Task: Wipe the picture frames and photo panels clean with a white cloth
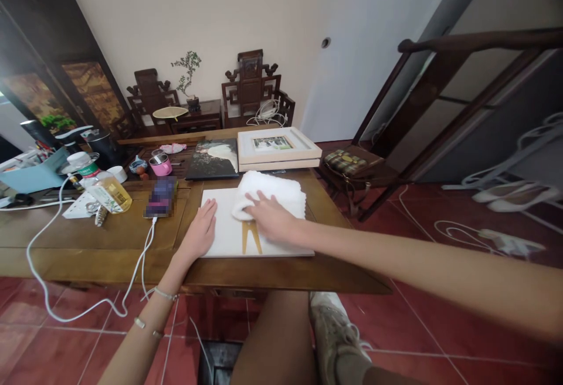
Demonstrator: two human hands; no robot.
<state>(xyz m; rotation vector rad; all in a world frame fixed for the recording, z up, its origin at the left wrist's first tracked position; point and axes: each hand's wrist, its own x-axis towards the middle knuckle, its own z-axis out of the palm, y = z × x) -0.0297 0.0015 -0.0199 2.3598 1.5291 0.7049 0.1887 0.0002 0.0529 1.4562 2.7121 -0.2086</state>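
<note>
A flat white panel (224,241) lies near the front edge of the wooden table. On it shows a golden shape like an upside-down V (250,241), its top hidden by my right hand and the cloth. My left hand (203,229) rests on the panel's left edge with fingers stretched out, holding nothing. Bunched under my right hand (270,218) is a fluffy white towel (281,188), gripped by bent fingers and pressed on the panel's upper right part.
Behind the panel lie a dark picture (213,159) and stacked light frames (279,147). To the left are a charging phone (161,197), a pink cup (160,165), a tilted bottle (105,188) and a blue box (33,171). A wooden chair (422,85) stands right.
</note>
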